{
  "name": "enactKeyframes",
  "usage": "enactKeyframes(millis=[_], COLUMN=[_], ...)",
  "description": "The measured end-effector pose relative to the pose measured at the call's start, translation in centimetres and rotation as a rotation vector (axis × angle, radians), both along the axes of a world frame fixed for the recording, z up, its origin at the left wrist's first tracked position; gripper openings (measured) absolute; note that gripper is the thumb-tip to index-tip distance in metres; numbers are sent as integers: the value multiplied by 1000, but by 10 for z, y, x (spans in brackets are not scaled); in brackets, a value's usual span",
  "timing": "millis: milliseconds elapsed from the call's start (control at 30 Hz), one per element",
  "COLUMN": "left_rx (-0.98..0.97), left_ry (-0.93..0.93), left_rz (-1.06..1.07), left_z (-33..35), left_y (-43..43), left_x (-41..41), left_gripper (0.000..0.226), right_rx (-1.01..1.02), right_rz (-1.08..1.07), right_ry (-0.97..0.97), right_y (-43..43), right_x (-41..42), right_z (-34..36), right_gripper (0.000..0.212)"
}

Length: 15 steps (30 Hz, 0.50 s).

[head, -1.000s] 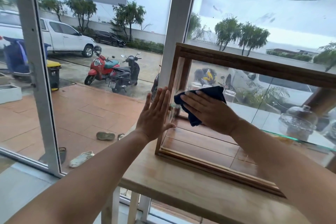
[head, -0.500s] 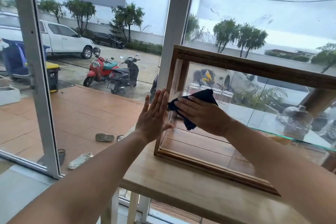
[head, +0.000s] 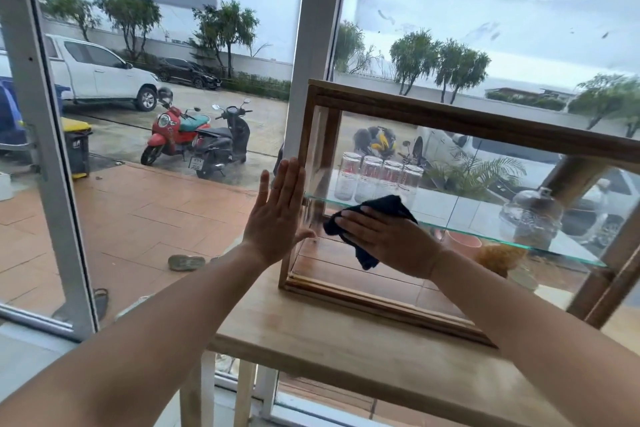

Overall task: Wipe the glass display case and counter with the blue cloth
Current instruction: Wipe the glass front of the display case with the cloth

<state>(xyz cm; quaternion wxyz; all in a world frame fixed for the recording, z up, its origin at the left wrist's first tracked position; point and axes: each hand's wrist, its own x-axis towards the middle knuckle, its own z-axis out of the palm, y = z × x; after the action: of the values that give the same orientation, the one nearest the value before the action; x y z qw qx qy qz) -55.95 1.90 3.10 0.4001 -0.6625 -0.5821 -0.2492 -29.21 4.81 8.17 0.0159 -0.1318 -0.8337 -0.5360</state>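
Note:
A wood-framed glass display case (head: 467, 120) stands on a pale wooden counter (head: 329, 340). My right hand (head: 388, 239) presses a dark blue cloth (head: 381, 210) flat against the case's front glass, low near its left corner. My left hand (head: 277, 218) lies flat, fingers up and together, against the case's left side pane, thumb touching the front corner post. Inside, a glass shelf (head: 485, 215) holds several clear jars (head: 379, 177) and a glass dome (head: 531, 215).
Tall windows with white frames (head: 311, 45) stand right behind the counter and case. Outside are a tiled terrace, two scooters (head: 197, 139) and a white pickup. The counter's front edge runs below my arms, its legs (head: 242, 395) beneath.
My right hand has slid the cloth down the front glass, from shelf height to below it. The left hand stays flat on the side pane. The camera has moved in slightly.

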Motion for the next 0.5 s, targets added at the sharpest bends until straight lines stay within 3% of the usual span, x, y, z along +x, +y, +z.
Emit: enactKeyframes(millis=[67, 167, 233, 333, 433, 500], left_rx=[68, 144, 150, 142, 150, 146], left_ry=[43, 63, 100, 181, 205, 238], left_rz=[-67, -144, -120, -75, -82, -97], left_z=[11, 44, 65, 75, 71, 71], left_y=[1, 10, 17, 25, 27, 28], left_x=[0, 7, 12, 15, 12, 8], left_gripper=[109, 88, 85, 84, 86, 89], right_rx=[88, 73, 36, -64, -79, -306], right_rz=[40, 49, 45, 98, -91, -7], right_ry=[182, 623, 727, 564, 77, -8], right_y=[8, 16, 15, 12, 0, 1], right_x=[15, 27, 20, 9, 18, 27], right_z=[32, 64, 54, -11, -65, -81], right_gripper=[55, 65, 67, 59, 58, 66])
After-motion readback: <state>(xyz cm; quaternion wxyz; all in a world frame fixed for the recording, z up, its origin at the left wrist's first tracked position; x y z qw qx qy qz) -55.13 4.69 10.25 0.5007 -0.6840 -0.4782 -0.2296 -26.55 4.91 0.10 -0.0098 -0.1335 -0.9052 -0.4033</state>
